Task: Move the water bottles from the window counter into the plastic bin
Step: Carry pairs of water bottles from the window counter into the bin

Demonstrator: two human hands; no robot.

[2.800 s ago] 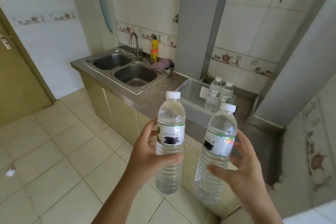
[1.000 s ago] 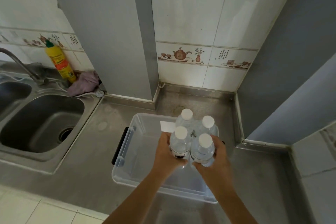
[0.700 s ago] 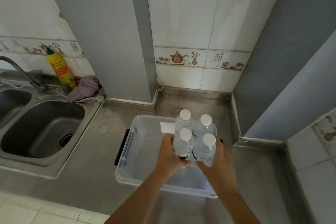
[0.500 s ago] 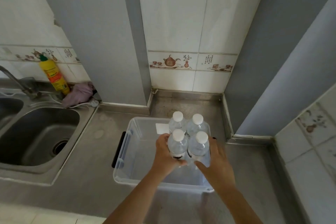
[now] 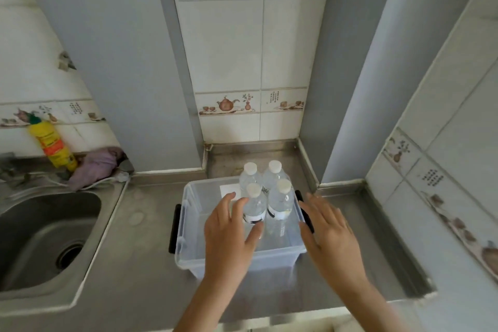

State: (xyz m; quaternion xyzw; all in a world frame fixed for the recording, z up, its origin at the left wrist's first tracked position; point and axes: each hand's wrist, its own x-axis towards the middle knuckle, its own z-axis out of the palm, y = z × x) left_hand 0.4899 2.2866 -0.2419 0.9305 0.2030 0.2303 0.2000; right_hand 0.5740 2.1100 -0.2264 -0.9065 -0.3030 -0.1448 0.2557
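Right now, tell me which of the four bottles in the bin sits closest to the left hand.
The front-left bottle: the left hand hovers open right beside it.

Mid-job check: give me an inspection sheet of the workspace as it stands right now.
Surface: steel counter, bare metal around the bin.
Job's things: four water bottles upright, clustered at the right end of the clear plastic bin.
Clutter: yellow bottle and purple cloth behind the sink.
Hands: left hand and right hand both open, holding nothing, above the bin's near side.
Cables: nothing seen.
Surroundings: tiled walls, grey pillars.
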